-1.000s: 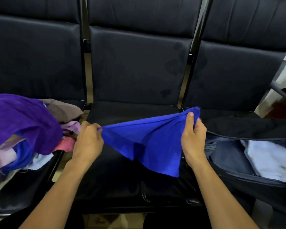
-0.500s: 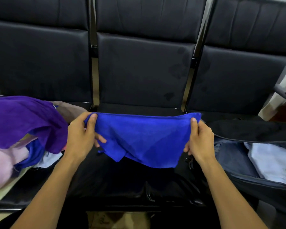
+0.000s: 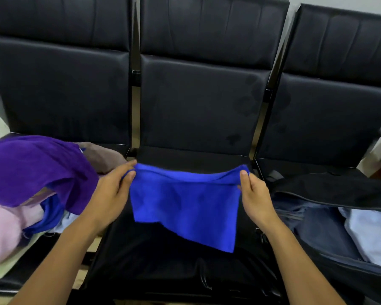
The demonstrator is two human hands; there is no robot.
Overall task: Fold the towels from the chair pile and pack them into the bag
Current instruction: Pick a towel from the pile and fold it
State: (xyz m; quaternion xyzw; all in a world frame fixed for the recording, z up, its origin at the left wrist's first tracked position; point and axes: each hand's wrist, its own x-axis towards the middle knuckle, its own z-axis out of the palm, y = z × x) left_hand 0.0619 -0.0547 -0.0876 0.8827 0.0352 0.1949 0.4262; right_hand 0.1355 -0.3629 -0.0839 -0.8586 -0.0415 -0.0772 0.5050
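1. Step in hand, as I judge it: folding. The blue towel (image 3: 185,203) is held up over the middle seat (image 3: 191,156), top edge stretched out, lower edge hanging uneven, longer on the right.
2. Grip: the left hand (image 3: 110,192) pinches the towel's top left corner; the right hand (image 3: 254,194) pinches the top right corner. Both are closed on cloth.
3. The pile (image 3: 31,183), purple on top with pink, brown and blue beneath, lies left of the middle seat. The bag (image 3: 330,190) lies open to the seat's right, with pale folded cloth inside.
4. Next move likely calls for levelling the hanging edge, then laying the towel on the middle seat or bringing the corners together, keeping both pinches firm so the soft cloth does not slip.
5. Writing: no brand, label or text can be read anywhere.
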